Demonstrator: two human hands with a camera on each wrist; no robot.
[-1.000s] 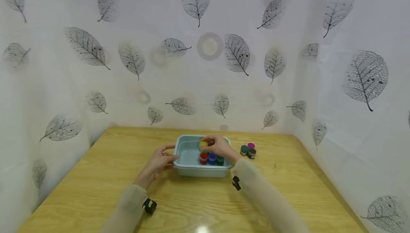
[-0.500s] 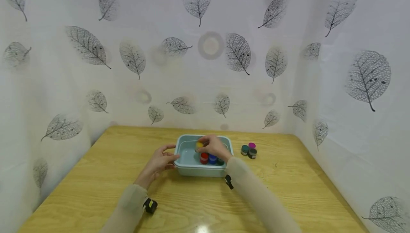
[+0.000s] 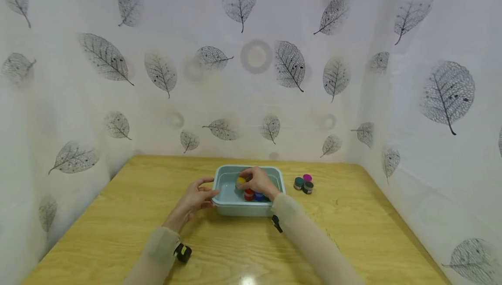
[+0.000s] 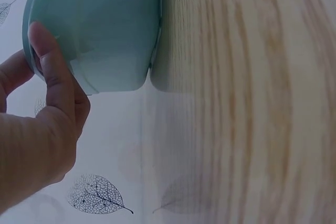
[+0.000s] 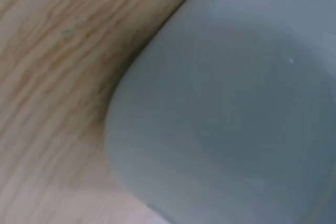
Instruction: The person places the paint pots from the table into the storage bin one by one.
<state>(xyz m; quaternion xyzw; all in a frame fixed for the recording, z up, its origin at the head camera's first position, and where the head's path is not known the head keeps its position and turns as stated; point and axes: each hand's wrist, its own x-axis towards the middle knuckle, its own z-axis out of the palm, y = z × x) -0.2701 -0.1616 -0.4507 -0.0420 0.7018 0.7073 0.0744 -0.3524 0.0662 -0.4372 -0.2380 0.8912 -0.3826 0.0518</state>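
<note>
A pale blue-green plastic tub [image 3: 243, 211] stands on the table in the head view. My left hand [image 3: 194, 198] grips its left rim; the left wrist view shows the thumb [image 4: 46, 43] over the rim and other fingers outside. Inside the tub, my right hand [image 3: 259, 181] pinches a small paint jar with a yellow lid [image 3: 241, 181]. A red jar [image 3: 249, 195] and a blue jar [image 3: 259, 196] sit at the tub's front, just below that hand. In the right wrist view only the tub's outer wall [image 5: 220, 108] and wood show, with the hand out of sight.
To the right of the tub, three more jars stand close together: a dark green one [image 3: 299, 183], a magenta one [image 3: 307, 178] and a black one [image 3: 308, 188]. A leaf-print curtain [image 3: 235, 93] surrounds the wooden table [image 3: 219, 250] at the back and sides.
My right hand has moved left inside the tub, carrying the yellow-lidded jar. A dark jar beside the blue one is now hidden behind that hand. My left hand stays on the rim.
</note>
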